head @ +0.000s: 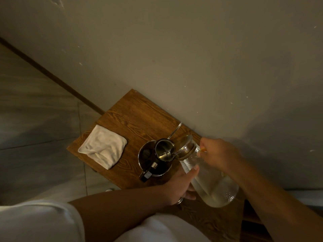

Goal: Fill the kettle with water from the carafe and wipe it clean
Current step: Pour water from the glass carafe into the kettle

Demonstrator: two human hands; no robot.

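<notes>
Wall (174, 49), pale and scuffed, fills most of the view, with tiled floor (35, 128) off to the left. Against the wall stands a wooden worktop (136, 116) with strong grain.

Next in size is the glass carafe (206, 179), tipped over so that its mouth points left and slightly up, its rounded base lowest and nearest the person. Water pools in the lower part of the body, and droplets cling to the glass. Both grips hold it: the right hand (218, 154) is curled over the neck just behind the mouth, and the left hand (178, 186) cups the body from underneath, thumb lying up along the glass and a ring on one finger. A small orange object shows under the right fingers; what it is cannot be told.

Just beyond the right grip, at the carafe's mouth, sits the steel kettle (153, 159) on the worktop, its lid (164, 149) swung open and upright. The carafe's rim meets the kettle's opening beside the lid. The kettle's dark handle (148, 172) points toward the person, close to the left grip.

Farther left of both grips, well apart from the kettle, a folded white cloth (103, 147) lies flat near the worktop's edge.

A thin grey cord (175, 130) runs from behind the kettle toward the wall.
</notes>
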